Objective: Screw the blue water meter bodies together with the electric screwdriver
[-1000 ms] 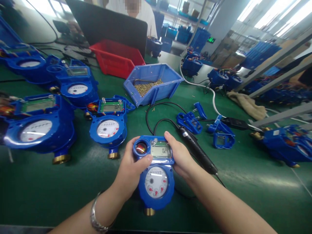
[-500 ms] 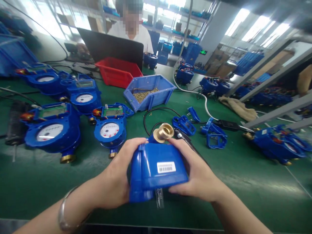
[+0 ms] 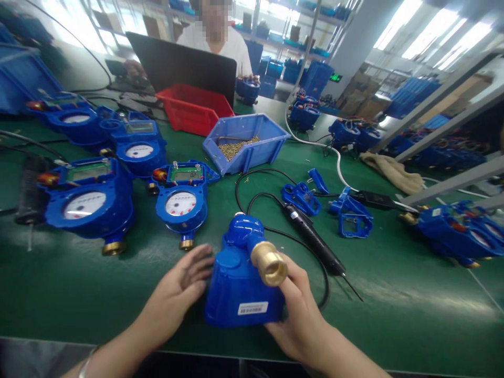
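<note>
one upturned meter, nearer than the screw bin, sits in the right hand, fingers curled round it; the left hand, half open, grips nothing, so the one-sided hold could slip.

The widest free stretch of counter lies at lower right, below the black screwdriver and the meters at right. Another bare patch opens at lower left, left of the left hand. In the centre, the blue meter body in the right hand blocks the way upward; beside it loops the black cable. At left centre, a slim lane parts the large meter from the smaller meter. The blue bin and red bin obstruct upper centre.
</note>
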